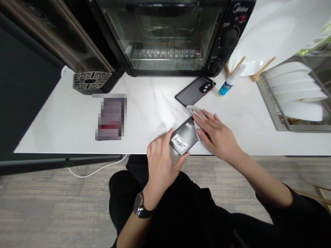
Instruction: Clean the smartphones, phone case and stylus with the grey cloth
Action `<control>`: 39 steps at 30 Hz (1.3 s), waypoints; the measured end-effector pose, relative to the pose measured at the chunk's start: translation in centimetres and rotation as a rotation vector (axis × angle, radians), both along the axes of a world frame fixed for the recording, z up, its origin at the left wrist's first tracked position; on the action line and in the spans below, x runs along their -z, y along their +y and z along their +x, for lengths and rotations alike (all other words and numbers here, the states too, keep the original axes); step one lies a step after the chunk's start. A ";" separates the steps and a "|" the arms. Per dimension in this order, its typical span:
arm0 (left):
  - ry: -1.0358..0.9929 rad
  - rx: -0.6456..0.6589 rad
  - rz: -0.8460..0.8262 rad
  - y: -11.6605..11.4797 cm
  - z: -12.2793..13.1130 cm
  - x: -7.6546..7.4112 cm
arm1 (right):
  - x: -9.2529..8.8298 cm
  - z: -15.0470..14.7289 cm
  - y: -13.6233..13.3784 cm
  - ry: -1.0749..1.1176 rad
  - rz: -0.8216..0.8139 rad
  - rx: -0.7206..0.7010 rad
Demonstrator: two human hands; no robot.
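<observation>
A dark grey phone (190, 135) lies back side up near the counter's front edge, with white stickers on it, one with a barcode. My left hand (161, 165) grips its lower end between thumb and fingers. A pale grey cloth (190, 109) sits under the fingers of my right hand (219, 136), pressed over the phone's camera end and right edge. Part of the cloth and of the camera area is hidden by that hand. Just beyond the cloth lies a dark translucent phone case (193, 91) with camera cutouts.
A small blue-and-white spray bottle (225, 88) stands right of the case. Behind is a black toaster oven (168, 73); at left are a drink dispenser (91, 82) and a pixelated object (111, 117). White plates (292, 82) fill a rack at right. The white counter (144, 106) ends close to me.
</observation>
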State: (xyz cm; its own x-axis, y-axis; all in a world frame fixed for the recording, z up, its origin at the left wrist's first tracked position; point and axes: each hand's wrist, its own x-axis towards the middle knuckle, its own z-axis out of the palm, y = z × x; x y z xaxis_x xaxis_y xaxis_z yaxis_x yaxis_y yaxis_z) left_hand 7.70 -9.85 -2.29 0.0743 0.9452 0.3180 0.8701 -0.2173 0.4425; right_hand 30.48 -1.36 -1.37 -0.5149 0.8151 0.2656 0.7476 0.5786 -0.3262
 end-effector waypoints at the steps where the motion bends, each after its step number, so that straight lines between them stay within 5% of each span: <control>1: 0.003 0.000 -0.001 0.0 0.0 0.0 | 0.0 -0.1 -0.1 0.005 -0.004 -0.003; 15: -0.001 -0.005 -0.001 0.0 0.1 0.1 | -0.5 -0.6 -0.6 -0.056 0.002 -0.049; 23: -0.025 0.009 -0.025 -0.2 -0.3 0.6 | -1.0 -3.1 -3.8 -0.056 -0.086 -0.501; 30: -0.016 -0.010 -0.005 0.0 0.1 0.3 | -0.6 -0.1 -1.5 -0.044 0.005 -0.155; 39: -0.322 0.059 -0.102 -0.6 -0.6 -1.7 | -0.6 -0.2 -1.3 -0.008 -0.059 -0.155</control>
State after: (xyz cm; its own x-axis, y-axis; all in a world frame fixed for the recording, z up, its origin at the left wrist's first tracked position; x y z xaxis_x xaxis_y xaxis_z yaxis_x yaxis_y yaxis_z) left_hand 7.08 -10.47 -0.61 0.0405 0.9705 0.2377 0.6694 -0.2030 0.7146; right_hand 30.24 -2.70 -0.81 -0.6378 0.7394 0.2154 0.6532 0.6675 -0.3573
